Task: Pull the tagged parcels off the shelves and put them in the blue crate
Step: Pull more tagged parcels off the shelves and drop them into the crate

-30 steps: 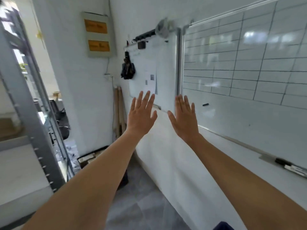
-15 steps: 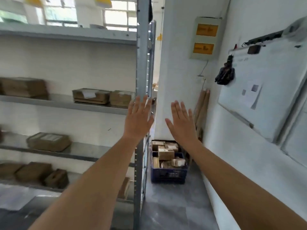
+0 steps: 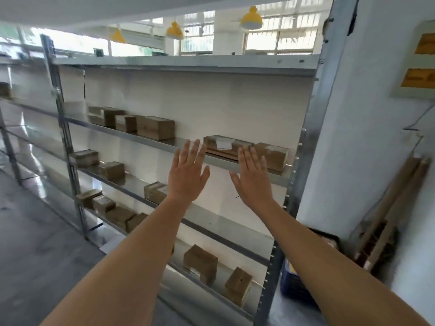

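Brown parcels sit on the shelf just beyond the left hand and right hand, both flat-fingered, grasping nothing.

Three yellow pendant lamps hung before a row of bright windows above the racking. At the far right a pale wall panel carried two orange signs, one above the other. Below it, long cardboard tubes leaned in the corner against the white wall. The floor was grey and smooth.
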